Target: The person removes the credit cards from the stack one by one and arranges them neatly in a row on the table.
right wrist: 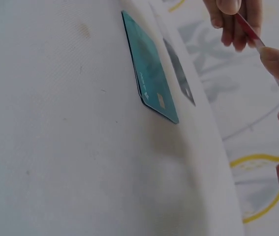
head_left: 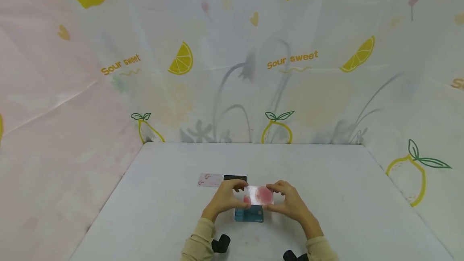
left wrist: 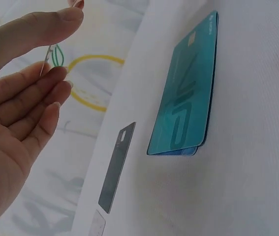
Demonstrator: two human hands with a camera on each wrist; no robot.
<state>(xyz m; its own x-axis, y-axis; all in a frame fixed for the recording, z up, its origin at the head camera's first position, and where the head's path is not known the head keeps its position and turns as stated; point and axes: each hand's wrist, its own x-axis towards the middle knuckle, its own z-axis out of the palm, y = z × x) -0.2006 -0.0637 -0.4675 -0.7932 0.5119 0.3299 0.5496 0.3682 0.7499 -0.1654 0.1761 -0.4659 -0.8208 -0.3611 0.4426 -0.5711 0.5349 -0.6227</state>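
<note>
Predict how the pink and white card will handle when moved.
The pink and white card is probably stiff: pinched near its ends by the left hand and right hand, it looks straight. Its thin edge in the wrist views suggests lightness. The bright glare hints it may be slippery.

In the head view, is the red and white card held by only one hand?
No, the left hand and the right hand both pinch the red and white card, one at each end.

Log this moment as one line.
left hand: pinches reddish card | right hand: pinches same card | teal card: over blue card | dark card, pale card: on table
</note>
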